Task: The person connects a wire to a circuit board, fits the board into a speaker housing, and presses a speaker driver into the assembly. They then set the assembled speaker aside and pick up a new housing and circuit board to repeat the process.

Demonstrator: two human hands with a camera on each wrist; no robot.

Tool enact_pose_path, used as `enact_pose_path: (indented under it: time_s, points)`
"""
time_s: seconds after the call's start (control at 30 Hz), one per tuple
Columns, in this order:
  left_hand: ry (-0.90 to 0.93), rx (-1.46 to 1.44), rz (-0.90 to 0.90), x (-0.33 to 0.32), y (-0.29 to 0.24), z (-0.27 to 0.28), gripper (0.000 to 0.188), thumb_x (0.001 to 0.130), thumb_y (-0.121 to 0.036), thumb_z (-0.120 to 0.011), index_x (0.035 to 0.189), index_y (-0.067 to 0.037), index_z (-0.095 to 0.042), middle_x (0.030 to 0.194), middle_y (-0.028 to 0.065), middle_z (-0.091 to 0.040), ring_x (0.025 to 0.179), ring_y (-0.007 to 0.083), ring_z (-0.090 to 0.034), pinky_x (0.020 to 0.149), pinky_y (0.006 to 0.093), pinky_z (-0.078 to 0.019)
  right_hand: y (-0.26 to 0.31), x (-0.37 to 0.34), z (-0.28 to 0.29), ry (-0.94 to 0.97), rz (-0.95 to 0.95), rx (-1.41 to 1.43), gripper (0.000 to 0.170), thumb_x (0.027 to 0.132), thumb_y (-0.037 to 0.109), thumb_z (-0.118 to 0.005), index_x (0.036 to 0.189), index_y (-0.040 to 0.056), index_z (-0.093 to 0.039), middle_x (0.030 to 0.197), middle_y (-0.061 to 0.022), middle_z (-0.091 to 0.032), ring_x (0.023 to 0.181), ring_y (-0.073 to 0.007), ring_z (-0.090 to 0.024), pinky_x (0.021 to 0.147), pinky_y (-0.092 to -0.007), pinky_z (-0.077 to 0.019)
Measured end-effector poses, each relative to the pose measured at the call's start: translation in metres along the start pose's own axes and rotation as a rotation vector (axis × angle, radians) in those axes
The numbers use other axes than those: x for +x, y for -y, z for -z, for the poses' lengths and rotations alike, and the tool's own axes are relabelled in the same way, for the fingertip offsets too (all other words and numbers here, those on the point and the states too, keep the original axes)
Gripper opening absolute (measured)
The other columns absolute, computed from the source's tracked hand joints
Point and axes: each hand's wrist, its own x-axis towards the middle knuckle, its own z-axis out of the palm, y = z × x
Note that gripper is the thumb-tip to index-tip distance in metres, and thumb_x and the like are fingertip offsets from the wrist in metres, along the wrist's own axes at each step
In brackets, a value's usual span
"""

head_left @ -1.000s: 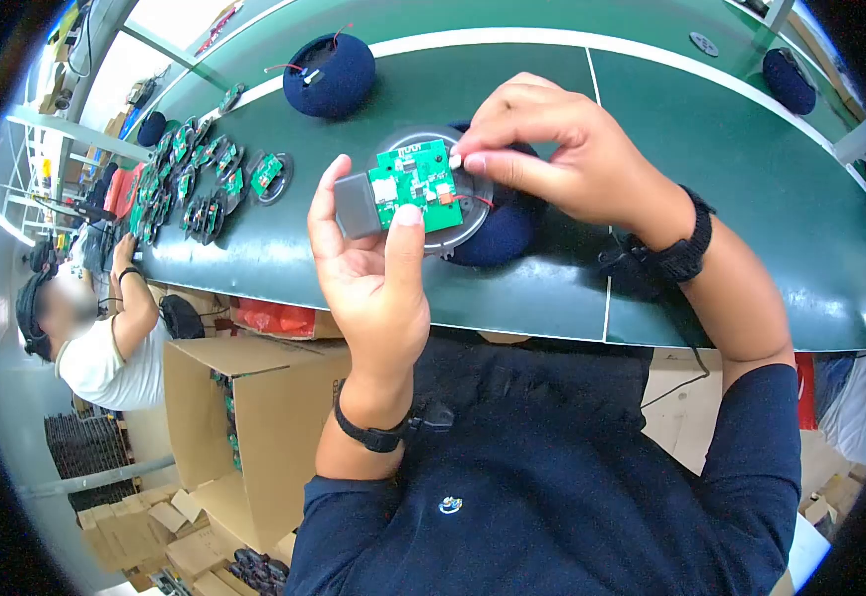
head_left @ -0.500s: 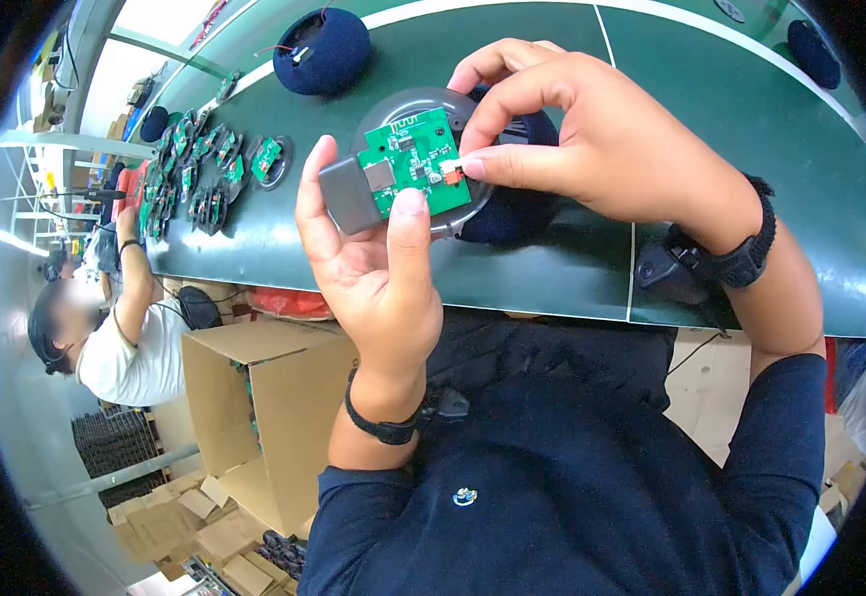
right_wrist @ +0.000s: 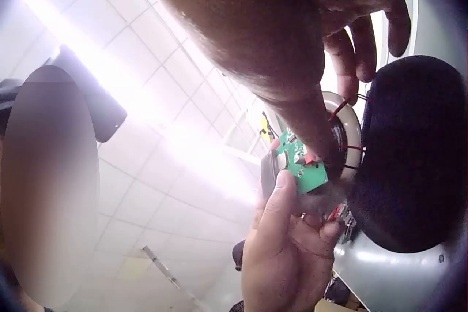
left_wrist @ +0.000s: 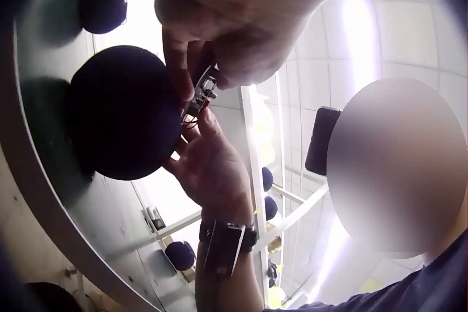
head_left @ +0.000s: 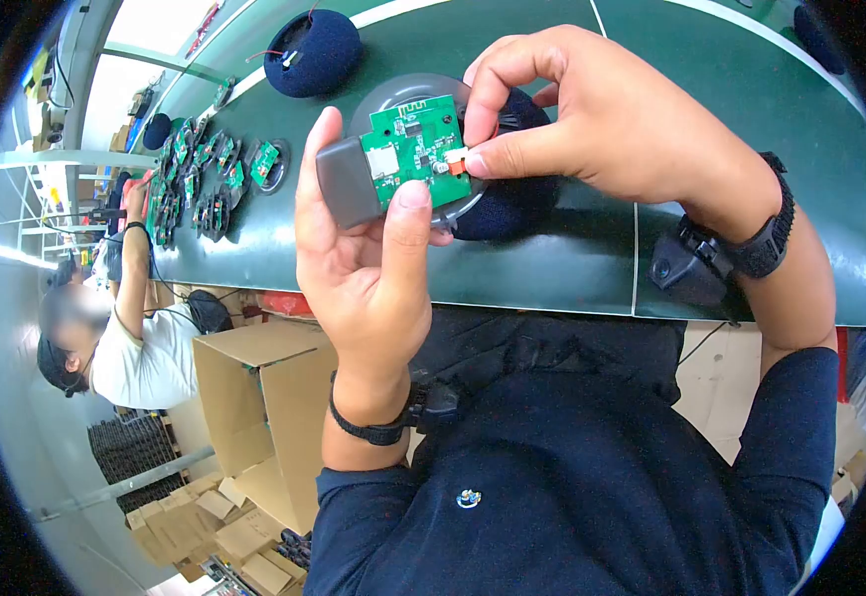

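One green circuit board (head_left: 408, 164) sits on one round grey base (head_left: 385, 96), raised above the green table (head_left: 572, 273) in the left hand (head_left: 368, 288), which grips both, thumb on the board. The right hand (head_left: 617, 119) pinches one white connector (head_left: 457, 155) beside the board's orange part, no longer off the edge as a second earlier. Four dark blue balls (head_left: 512, 209) show in the head view; heaped boards (head_left: 195, 179) overlap beyond counting.
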Motion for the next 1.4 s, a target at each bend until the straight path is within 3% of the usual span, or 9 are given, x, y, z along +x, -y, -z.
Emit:
enact_pose_path:
  time_s: [0.33,0.53,0.63,0.7,1.13,1.2,1.3,1.37,1.4]
  points:
    - [0.04,-0.191,0.067,0.002,0.008,0.005,0.069,0.1,-0.007,-0.064,0.158,0.0,-0.028,0.122,0.015,-0.066,0.098,0.0172,-0.069,0.069,0.027,-0.0611,-0.016,-0.001,-0.007,-0.091,0.233,-0.105,0.015,0.082,0.015,-0.083,0.087,0.0025,-0.076,0.093,-0.0057,-0.066,0.097,-0.0171,-0.061,0.088,-0.0298,-0.0465]
    - [0.032,-0.216,0.052,0.003,0.012,0.006,0.068,0.1,-0.007,-0.065,0.158,0.0,-0.028,0.121,0.0131,-0.066,0.099,0.0167,-0.069,0.069,0.0277,-0.0617,-0.025,0.0,-0.011,-0.095,0.035,-0.062,0.015,0.084,0.013,-0.081,0.093,0.0021,-0.078,0.091,-0.006,-0.063,0.096,-0.0172,-0.06,0.086,-0.0295,-0.0463]
    - [0.041,-0.176,0.044,0.001,0.012,0.006,0.063,0.102,-0.01,-0.063,0.156,-0.001,-0.032,0.124,0.0149,-0.066,0.098,0.0187,-0.071,0.071,0.0275,-0.0604,-0.033,0.002,-0.012,-0.181,0.252,-0.088,0.028,0.082,0.028,-0.084,0.09,0.0022,-0.078,0.088,-0.0133,-0.071,0.082,-0.0237,-0.066,0.074,-0.0339,-0.0512]
    - [0.045,-0.162,0.043,0.001,0.012,0.007,0.063,0.102,-0.01,-0.063,0.156,-0.001,-0.032,0.124,0.0151,-0.066,0.098,0.0187,-0.071,0.071,0.0275,-0.0602,-0.027,-0.001,-0.01,-0.137,0.196,-0.123,0.012,0.085,0.014,-0.082,0.09,0.0033,-0.079,0.091,-0.004,-0.06,0.09,-0.0159,-0.057,0.083,-0.0285,-0.045]
    - [0.067,-0.116,0.083,0.008,0.007,0.005,0.06,0.101,-0.009,-0.063,0.154,0.001,-0.036,0.123,0.0145,-0.067,0.095,0.0167,-0.071,0.07,0.026,-0.0593,-0.032,0.006,-0.008,-0.083,0.039,0.083,0.013,0.087,0.014,-0.082,0.086,0.0014,-0.078,0.092,-0.0025,-0.063,0.085,-0.011,-0.061,0.078,-0.0258,-0.0485]
    - [0.023,-0.161,0.094,0.007,0.007,0.001,0.059,0.101,-0.008,-0.062,0.154,0.002,-0.036,0.122,0.0143,-0.067,0.094,0.016,-0.07,0.069,0.0254,-0.0588,-0.034,0.014,0.004,-0.046,0.048,0.112,0.014,0.09,0.013,-0.08,0.092,-0.0001,-0.076,0.097,-0.0028,-0.066,0.089,-0.01,-0.063,0.081,-0.0258,-0.0505]
    - [-0.058,-0.199,0.104,0.005,0.01,0.001,0.053,0.101,-0.005,-0.06,0.149,0.003,-0.04,0.122,0.0143,-0.067,0.095,0.0168,-0.07,0.071,0.0264,-0.0584,-0.042,0.019,0.018,-0.222,0.055,0.046,0.021,0.102,0.02,-0.066,0.108,0.001,-0.073,0.11,-0.0038,-0.069,0.099,-0.0103,-0.064,0.09,-0.0282,-0.0508]
    - [-0.043,-0.043,-0.099,0.004,0.019,0.004,0.047,0.1,-0.002,-0.061,0.144,0.004,-0.046,0.122,0.014,-0.066,0.099,0.0183,-0.07,0.076,0.0289,-0.0585,-0.046,0.019,0.025,-0.174,0.152,0.082,0.028,0.102,0.026,-0.065,0.114,0.0013,-0.071,0.117,-0.0056,-0.069,0.105,-0.013,-0.064,0.095,-0.0302,-0.0498]
    - [-0.061,0.024,-0.18,0.004,0.016,0.004,0.041,0.096,0.003,-0.062,0.136,0.004,-0.055,0.127,0.017,-0.066,0.109,0.0221,-0.068,0.089,0.0328,-0.0562,-0.046,0.02,0.027,-0.129,0.236,0.132,0.035,0.103,0.031,-0.064,0.121,0.0016,-0.07,0.123,-0.0074,-0.069,0.112,-0.0157,-0.064,0.1,-0.0322,-0.0488]
